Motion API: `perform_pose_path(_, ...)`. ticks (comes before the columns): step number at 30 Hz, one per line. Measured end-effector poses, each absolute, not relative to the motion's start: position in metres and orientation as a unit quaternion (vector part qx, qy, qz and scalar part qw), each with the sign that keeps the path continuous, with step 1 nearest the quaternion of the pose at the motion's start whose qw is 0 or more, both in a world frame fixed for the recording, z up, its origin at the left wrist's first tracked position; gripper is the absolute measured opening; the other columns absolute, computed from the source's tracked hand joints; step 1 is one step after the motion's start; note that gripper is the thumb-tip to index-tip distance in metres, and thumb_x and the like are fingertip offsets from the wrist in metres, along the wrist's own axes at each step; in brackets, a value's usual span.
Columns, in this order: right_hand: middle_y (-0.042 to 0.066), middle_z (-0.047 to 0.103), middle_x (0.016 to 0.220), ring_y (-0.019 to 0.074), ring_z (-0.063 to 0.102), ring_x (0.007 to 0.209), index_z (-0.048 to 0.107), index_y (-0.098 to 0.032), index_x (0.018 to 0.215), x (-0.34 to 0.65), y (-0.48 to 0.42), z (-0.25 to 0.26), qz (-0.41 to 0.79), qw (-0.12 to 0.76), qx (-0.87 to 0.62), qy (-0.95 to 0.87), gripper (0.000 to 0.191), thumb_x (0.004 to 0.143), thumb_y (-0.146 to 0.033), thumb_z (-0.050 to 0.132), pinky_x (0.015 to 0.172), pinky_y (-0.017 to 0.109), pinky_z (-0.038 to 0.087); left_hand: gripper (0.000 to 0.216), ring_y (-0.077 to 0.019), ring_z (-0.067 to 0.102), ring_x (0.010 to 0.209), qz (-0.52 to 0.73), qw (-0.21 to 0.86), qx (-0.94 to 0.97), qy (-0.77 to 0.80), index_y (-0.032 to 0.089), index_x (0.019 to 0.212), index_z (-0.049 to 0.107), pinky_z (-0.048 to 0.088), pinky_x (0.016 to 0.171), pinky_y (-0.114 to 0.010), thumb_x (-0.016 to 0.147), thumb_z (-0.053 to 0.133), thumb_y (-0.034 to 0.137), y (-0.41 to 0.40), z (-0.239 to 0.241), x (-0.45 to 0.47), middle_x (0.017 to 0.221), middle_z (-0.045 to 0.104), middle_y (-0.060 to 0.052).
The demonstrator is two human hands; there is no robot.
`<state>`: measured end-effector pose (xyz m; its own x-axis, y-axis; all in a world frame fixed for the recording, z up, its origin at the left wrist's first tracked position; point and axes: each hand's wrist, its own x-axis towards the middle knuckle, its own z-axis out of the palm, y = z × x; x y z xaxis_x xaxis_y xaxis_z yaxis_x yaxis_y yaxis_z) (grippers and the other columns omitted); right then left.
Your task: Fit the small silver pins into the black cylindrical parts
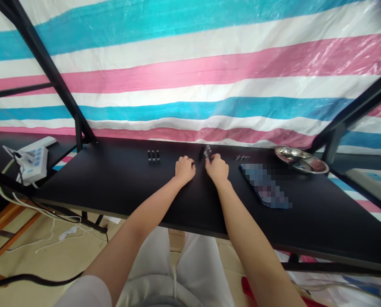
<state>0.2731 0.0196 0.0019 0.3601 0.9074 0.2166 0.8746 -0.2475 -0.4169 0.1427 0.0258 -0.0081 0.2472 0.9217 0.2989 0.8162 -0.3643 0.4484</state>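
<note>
- Small pale part (207,152) — pinched tight at the fingertips of the right hand (217,169), just above the black table (120,183), near its far edge.
- Left hand (184,169) just beside, knuckles up, fingers curled against the tabletop; impossible to tell whether anything sits inside.
- Three dark cylinders (153,155) upright in a row, left of both hands.
- Tiny metal bits (242,157) to the right — then a blurred phone (265,185) and a steel dish (301,160).
- Power strip (33,158) far left.
</note>
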Motion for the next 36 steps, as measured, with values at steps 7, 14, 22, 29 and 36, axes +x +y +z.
perform_pose_path(7, 0.012, 0.065, 0.084, 0.0245, 0.061, 0.081, 0.053, -0.016, 0.098, 0.266, 0.011, 0.008, 0.057, 0.271, -0.785, -0.554, 0.022, 0.084, -0.030, 0.044, 0.069, 0.031, 0.040, 0.041, -0.0227, 0.050, 0.105, 0.301, 0.060, 0.775, 0.552, 0.019, 0.123, 0.044, 0.043, 0.087, -0.033, 0.082, 0.044, 0.019, -0.006, 0.005, 0.086, 0.120, 0.047, -0.011)
perform_pose_path(14, 0.009, 0.065, 0.077, 0.0211, 0.060, 0.073, 0.056, -0.016, 0.096, 0.260, 0.007, 0.005, 0.029, 0.330, -0.746, -0.577, 0.024, 0.084, -0.030, 0.041, 0.065, 0.029, 0.038, 0.049, -0.0247, 0.051, 0.108, 0.362, 0.035, 0.695, 0.621, 0.017, 0.130, 0.034, 0.048, 0.081, -0.031, 0.082, 0.041, 0.013, 0.005, 0.016, 0.065, 0.137, 0.030, -0.014)
perform_pose_path(22, 0.007, 0.065, 0.076, 0.0206, 0.059, 0.070, 0.058, -0.018, 0.092, 0.260, 0.008, 0.000, 0.022, 0.326, -0.728, -0.602, 0.022, 0.084, -0.030, 0.042, 0.064, 0.028, 0.037, 0.047, -0.0252, 0.055, 0.103, 0.354, 0.059, 0.686, 0.633, 0.016, 0.126, 0.036, 0.048, 0.080, -0.034, 0.080, 0.043, 0.010, 0.018, 0.007, 0.060, 0.136, 0.030, -0.016)
perform_pose_path(29, 0.007, 0.064, 0.074, 0.0191, 0.058, 0.067, 0.058, -0.017, 0.092, 0.260, 0.007, 0.001, 0.022, 0.350, -0.712, -0.609, 0.024, 0.084, -0.031, 0.041, 0.064, 0.027, 0.038, 0.028, -0.0168, 0.056, 0.093, 0.405, 0.112, 0.680, 0.601, 0.016, 0.093, 0.051, 0.045, 0.084, -0.030, 0.075, 0.037, -0.001, 0.028, 0.001, 0.058, 0.108, 0.049, -0.011)
perform_pose_path(36, 0.002, 0.060, 0.064, 0.0145, 0.054, 0.058, 0.057, -0.019, 0.086, 0.248, 0.002, 0.000, 0.060, 0.395, -0.608, -0.687, 0.025, 0.084, -0.038, 0.041, 0.061, 0.024, 0.038, 0.013, -0.0091, 0.054, 0.055, 0.476, 0.370, 0.585, 0.542, 0.015, 0.071, 0.053, 0.044, 0.061, -0.023, 0.069, 0.047, 0.004, 0.016, 0.004, 0.078, 0.064, 0.056, 0.000)
